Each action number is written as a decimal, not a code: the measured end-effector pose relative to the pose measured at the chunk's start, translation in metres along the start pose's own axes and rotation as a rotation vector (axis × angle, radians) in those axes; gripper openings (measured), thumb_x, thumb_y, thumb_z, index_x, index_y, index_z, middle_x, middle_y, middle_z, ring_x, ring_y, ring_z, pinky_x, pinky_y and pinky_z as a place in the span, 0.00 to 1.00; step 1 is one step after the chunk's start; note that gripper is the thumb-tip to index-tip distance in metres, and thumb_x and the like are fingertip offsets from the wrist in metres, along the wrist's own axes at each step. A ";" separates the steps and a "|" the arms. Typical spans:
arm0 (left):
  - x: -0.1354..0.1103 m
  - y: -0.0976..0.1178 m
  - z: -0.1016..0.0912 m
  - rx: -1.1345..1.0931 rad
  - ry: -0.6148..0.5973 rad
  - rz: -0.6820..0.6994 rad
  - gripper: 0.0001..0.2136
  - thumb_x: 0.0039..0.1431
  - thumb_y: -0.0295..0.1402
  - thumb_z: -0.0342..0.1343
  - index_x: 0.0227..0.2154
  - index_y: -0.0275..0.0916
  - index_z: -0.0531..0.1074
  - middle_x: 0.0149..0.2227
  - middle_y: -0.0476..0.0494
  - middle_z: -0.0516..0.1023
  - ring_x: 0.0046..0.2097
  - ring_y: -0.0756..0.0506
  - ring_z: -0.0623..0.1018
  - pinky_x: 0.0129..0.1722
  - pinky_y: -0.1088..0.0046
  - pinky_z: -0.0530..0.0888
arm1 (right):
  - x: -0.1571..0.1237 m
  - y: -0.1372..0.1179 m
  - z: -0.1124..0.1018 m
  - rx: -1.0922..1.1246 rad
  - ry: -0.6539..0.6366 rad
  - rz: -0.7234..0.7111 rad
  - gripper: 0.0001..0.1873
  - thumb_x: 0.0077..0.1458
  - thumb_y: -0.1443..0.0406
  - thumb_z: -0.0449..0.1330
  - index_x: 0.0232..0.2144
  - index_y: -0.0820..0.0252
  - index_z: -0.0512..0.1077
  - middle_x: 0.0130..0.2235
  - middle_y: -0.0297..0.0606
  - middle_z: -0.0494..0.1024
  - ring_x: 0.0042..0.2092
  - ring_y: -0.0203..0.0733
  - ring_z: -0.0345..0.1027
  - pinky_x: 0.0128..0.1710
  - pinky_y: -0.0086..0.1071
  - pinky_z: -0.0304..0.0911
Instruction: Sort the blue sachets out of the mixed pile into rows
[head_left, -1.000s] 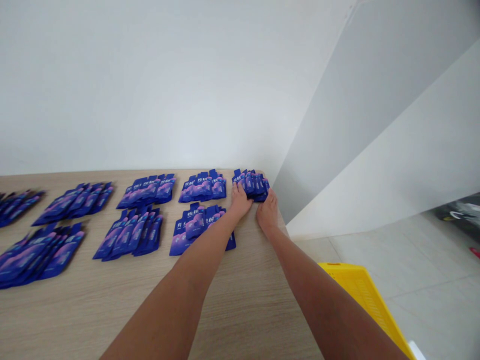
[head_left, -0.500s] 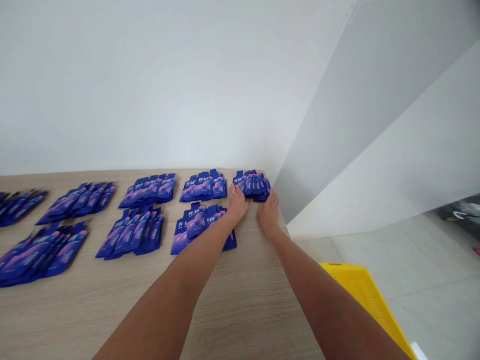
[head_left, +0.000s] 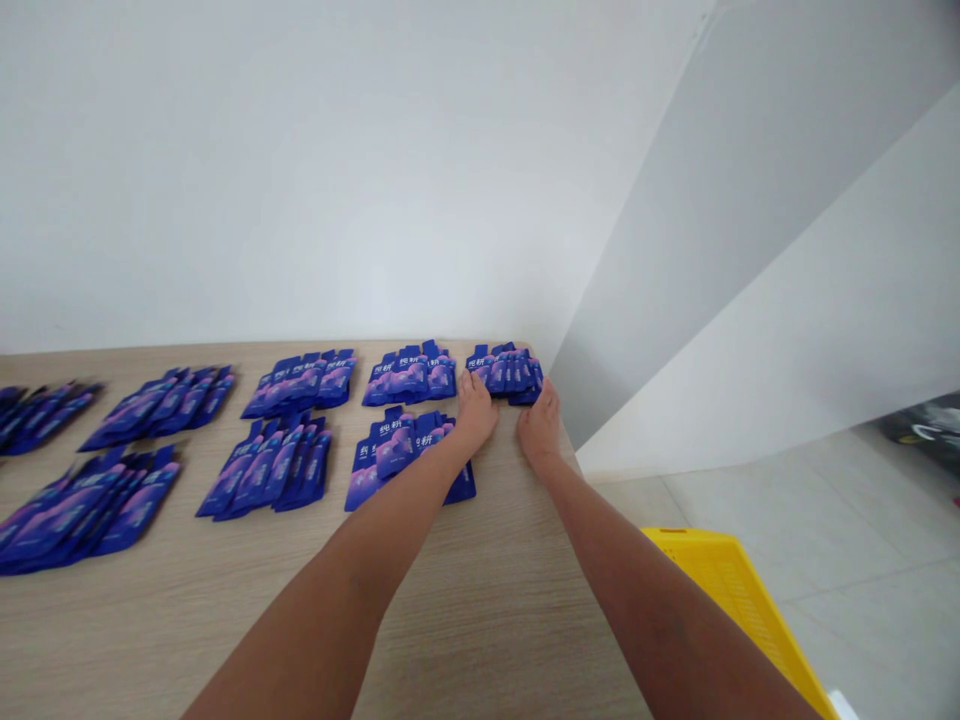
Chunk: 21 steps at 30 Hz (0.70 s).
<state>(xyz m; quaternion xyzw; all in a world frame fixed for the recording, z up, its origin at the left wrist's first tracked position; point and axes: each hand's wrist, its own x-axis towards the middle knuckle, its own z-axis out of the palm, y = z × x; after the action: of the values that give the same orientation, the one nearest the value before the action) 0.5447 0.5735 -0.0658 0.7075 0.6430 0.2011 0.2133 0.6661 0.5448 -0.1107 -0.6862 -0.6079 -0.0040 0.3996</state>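
At the table's far right corner lies an overlapping bunch of small dark-blue and purple pouches (head_left: 513,370) with white lettering and narrow necks. My left hand (head_left: 476,410) grips its lower left edge, fingers pointing away from me. On the lower right edge, my right hand (head_left: 540,424) holds the same bunch from the other side. Fingertips are partly hidden against the pouches. Under my left forearm another fanned group of pouches (head_left: 394,445) is partly covered. Just behind it sits a further group of pouches (head_left: 409,374).
More fanned pouch groups lie in two rows leftward, among them a back group (head_left: 301,384) and a front group (head_left: 268,468). The wood-look table (head_left: 495,580) meets a white wall (head_left: 322,180). A yellow plastic basket (head_left: 739,590) stands off the table's right side.
Both hands stay on the same bunch of pouches, almost unmoved. The whole view has shifted very slightly.
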 end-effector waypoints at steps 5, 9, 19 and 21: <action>-0.005 0.007 -0.008 0.016 -0.024 0.004 0.36 0.48 0.21 0.51 0.61 0.16 0.47 0.65 0.16 0.46 0.68 0.32 0.45 0.66 0.54 0.48 | 0.000 0.000 0.000 0.015 -0.001 0.001 0.34 0.49 0.75 0.44 0.61 0.74 0.48 0.57 0.61 0.60 0.61 0.53 0.52 0.59 0.53 0.54; -0.040 0.021 -0.014 -0.120 -0.031 0.113 0.37 0.47 0.18 0.48 0.63 0.24 0.47 0.67 0.25 0.46 0.68 0.34 0.44 0.66 0.52 0.48 | -0.001 0.002 0.001 0.021 -0.029 0.020 0.35 0.48 0.75 0.44 0.60 0.76 0.49 0.58 0.62 0.60 0.61 0.53 0.52 0.60 0.51 0.52; -0.315 -0.019 -0.063 -0.339 -0.135 0.148 0.35 0.56 0.19 0.42 0.66 0.43 0.44 0.67 0.42 0.51 0.67 0.44 0.53 0.64 0.57 0.59 | -0.006 0.003 -0.011 -0.113 -0.086 0.106 0.36 0.48 0.73 0.46 0.59 0.84 0.47 0.60 0.68 0.57 0.62 0.59 0.50 0.58 0.53 0.53; -0.364 -0.050 -0.078 -0.305 -0.119 0.055 0.34 0.57 0.20 0.42 0.66 0.45 0.45 0.67 0.43 0.53 0.66 0.44 0.55 0.63 0.58 0.61 | -0.020 0.001 -0.022 -0.116 -0.107 0.099 0.36 0.48 0.72 0.47 0.59 0.84 0.47 0.60 0.69 0.57 0.62 0.60 0.50 0.58 0.54 0.52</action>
<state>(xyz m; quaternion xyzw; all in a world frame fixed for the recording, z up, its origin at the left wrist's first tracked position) 0.4268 0.2187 -0.0328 0.6949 0.5717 0.2600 0.3503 0.6727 0.5162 -0.1059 -0.7364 -0.5925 0.0172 0.3260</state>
